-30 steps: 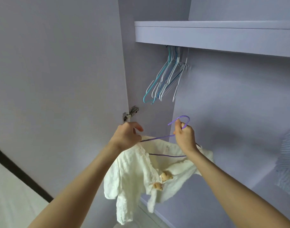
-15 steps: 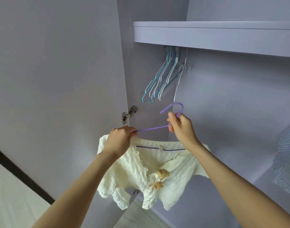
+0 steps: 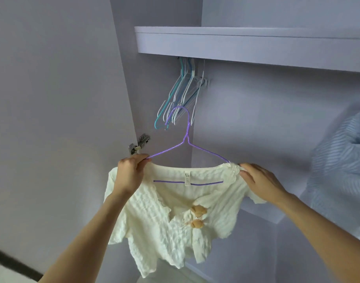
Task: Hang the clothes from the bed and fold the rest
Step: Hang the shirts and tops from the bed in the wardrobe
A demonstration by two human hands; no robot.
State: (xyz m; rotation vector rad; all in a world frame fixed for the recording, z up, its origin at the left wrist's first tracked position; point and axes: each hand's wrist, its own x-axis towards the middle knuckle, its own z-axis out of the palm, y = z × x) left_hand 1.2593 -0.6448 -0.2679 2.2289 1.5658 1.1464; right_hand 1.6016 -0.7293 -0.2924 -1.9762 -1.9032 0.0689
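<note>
Two hands up in front of the wardrobe, both holding the load. Left hand (image 3: 130, 176) pinches the left shoulder of the purple hanger (image 3: 186, 139) together with the cloth there, fingers curled round it. Right hand (image 3: 260, 182) grips the right shoulder edge of the cream top (image 3: 175, 217), fingertips on the frilled collar; whether it also has the wire under the cloth, cannot tell. Top sits on the hanger between the hands, hanging below them, collar open, neck label showing, hanger's bottom bar visible through the neck opening. Two tan bear-shaped buttons at the front.

Hanger hook stands upright above and between the hands, free, not on anything. Beyond it, above the hands, a bunch of empty hangers (image 3: 181, 94) in teal and white hangs under the shelf (image 3: 246, 45); the rail itself is hidden behind the shelf edge. Door hinge (image 3: 139, 144) just above the left hand. Striped blue garment (image 3: 342, 164) hangs well to the right of the right hand, blurred.

Risks, as I judge: wide neck could slip off one shoulder when a hand lets go, since the collar sits near the wire ends. Hook could snag the empty hangers on the way up and knock some down. Rail is unseen, so the hook might miss.
</note>
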